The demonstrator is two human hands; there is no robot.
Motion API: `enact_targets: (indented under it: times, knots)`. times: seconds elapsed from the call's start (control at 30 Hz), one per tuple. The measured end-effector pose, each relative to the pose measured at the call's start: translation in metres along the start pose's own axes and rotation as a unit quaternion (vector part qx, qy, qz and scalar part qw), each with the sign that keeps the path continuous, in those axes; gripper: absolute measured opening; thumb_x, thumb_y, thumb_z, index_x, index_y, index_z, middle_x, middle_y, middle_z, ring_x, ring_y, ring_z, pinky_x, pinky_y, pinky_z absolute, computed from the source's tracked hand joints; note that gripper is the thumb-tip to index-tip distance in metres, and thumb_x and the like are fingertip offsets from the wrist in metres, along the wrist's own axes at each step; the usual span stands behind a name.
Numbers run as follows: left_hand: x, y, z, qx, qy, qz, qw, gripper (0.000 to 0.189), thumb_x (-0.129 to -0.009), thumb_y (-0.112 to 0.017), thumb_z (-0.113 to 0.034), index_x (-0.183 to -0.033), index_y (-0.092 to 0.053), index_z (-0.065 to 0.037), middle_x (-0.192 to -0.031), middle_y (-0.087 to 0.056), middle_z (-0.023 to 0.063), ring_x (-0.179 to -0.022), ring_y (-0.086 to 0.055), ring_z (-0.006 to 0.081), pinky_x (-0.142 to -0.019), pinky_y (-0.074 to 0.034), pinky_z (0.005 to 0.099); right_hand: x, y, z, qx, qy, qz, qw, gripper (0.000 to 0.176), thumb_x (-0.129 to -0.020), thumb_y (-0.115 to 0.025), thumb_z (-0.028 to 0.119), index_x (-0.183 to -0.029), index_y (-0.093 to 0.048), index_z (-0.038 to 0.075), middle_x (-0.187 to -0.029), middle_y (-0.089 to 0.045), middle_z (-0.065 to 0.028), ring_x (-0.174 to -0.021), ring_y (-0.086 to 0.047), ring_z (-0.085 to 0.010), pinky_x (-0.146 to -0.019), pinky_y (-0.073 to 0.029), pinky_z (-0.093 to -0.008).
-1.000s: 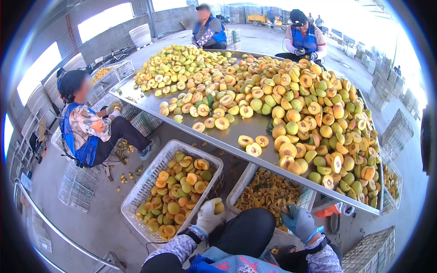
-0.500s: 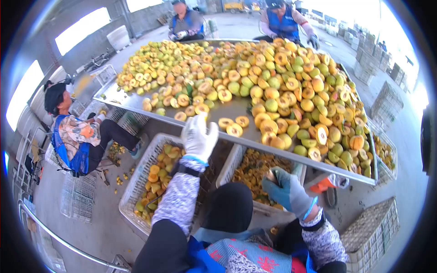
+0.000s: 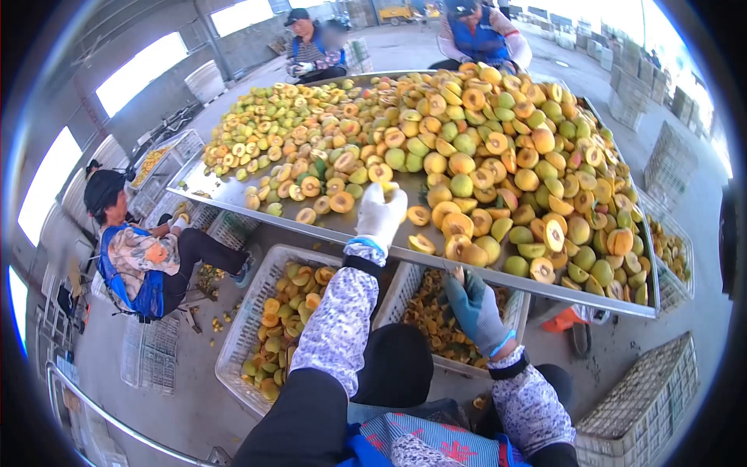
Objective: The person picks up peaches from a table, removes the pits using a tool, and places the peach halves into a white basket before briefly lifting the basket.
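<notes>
- The table (image 3: 342,229) fills the middle, its near edge running in front of the worker's knees.
- The fruit pile (image 3: 542,140) covers most of the table, a mix of cut halves and rounder pieces, heaped highest toward its right side.
- Three other people sit around the table: one person (image 3: 144,261) off its left end, a second person (image 3: 315,50) and a third person (image 3: 476,35) beyond its far edge.
- The left crate (image 3: 243,335), below the table's near edge, holds fruit pieces; the right crate (image 3: 395,300), partly under that same edge, holds smaller scraps.
- The left hand (image 3: 380,214), white-gloved, is over the table just inside its near edge. Half a second ago its fingers were spread at that edge; now they are bent together, with yellow fruit showing at the tips. That puts this hand at the fruit supply rather than by the left crate, where it was a second ago. Whether it grips a piece, I cannot tell.
- The right hand (image 3: 475,307), blue-and-grey-gloved, has come closer to the table's near edge, above the right crate, fingers closed around something.
- A loose half (image 3: 418,215) lies on the table just beside the left hand.
- The small object (image 3: 459,274) pinched by the right hand, near the table's edge, is too small to identify.
</notes>
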State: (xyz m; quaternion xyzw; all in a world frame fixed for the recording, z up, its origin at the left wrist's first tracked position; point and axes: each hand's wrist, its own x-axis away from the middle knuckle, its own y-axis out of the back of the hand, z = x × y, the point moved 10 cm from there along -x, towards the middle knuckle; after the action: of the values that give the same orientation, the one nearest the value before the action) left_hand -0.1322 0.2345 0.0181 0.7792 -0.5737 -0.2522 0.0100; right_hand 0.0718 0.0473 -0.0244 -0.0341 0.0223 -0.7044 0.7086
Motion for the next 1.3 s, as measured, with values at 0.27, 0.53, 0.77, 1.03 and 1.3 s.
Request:
enact_targets:
  times: [0.27, 0.53, 0.77, 1.03, 1.3]
  knots:
    - [0.131, -0.064, -0.094, 0.456, 0.107, 0.135, 0.873, 0.037, -0.103, -0.057, -0.016, -0.134, -0.055, 0.004, -0.111, -0.066, 0.0105, -0.099, -0.065, 0.0163, -0.090, -0.053, 0.0279, -0.008, 0.020, 0.028, -0.011, 0.176, -0.118, 0.977, 0.022, -0.103, -0.057, 0.021, -0.110, -0.060, 0.000, -0.083, -0.065, -0.0015, -0.074, -0.058, -0.0071, -0.063, -0.048, -0.0266]
    - [0.136, -0.080, -0.085, 0.430, 0.002, 0.197, 0.881, 0.038, -0.104, -0.048, -0.005, -0.140, -0.049, 0.006, -0.130, -0.061, 0.0157, -0.116, -0.063, 0.0223, -0.101, -0.052, 0.0340, -0.014, 0.043, 0.022, 0.217, 0.147, -0.151, 0.953, 0.022, -0.102, -0.057, 0.018, -0.108, -0.062, -0.003, -0.084, -0.069, -0.0197, -0.073, -0.068, -0.0273, -0.062, -0.050, -0.0379]
    - [0.136, -0.081, -0.082, 0.523, 0.140, 0.166, 0.824, 0.043, -0.108, -0.042, -0.029, -0.136, -0.055, 0.002, -0.127, -0.063, 0.0172, -0.115, -0.064, 0.0271, -0.098, -0.055, 0.0406, -0.007, 0.026, 0.025, 0.209, 0.172, -0.073, 0.960, 0.029, -0.102, -0.056, 0.026, -0.100, -0.063, -0.002, -0.080, -0.066, -0.0261, -0.077, -0.067, -0.0417, -0.063, -0.050, -0.0436]
    - [0.144, -0.083, -0.064, 0.518, 0.229, 0.118, 0.816, 0.054, -0.105, -0.043, -0.051, -0.109, -0.062, -0.001, -0.106, -0.069, 0.0173, -0.097, -0.070, 0.0277, -0.080, -0.061, 0.0410, -0.012, 0.012, 0.002, 0.084, 0.081, 0.000, 0.993, 0.045, -0.105, -0.051, 0.038, -0.104, -0.065, -0.005, -0.084, -0.070, -0.0216, -0.079, -0.066, -0.0207, -0.072, -0.051, -0.0403]
    - [0.136, -0.071, -0.069, 0.389, 0.169, 0.184, 0.887, 0.060, -0.104, -0.045, -0.054, -0.092, -0.068, 0.001, -0.088, -0.072, 0.0167, -0.076, -0.070, 0.0246, -0.067, -0.059, 0.0338, -0.001, -0.005, -0.017, 0.010, -0.065, 0.103, 0.993, 0.055, -0.106, -0.046, 0.048, -0.094, -0.064, -0.003, -0.074, -0.064, -0.0081, -0.071, -0.056, -0.0099, -0.062, -0.046, -0.0289]
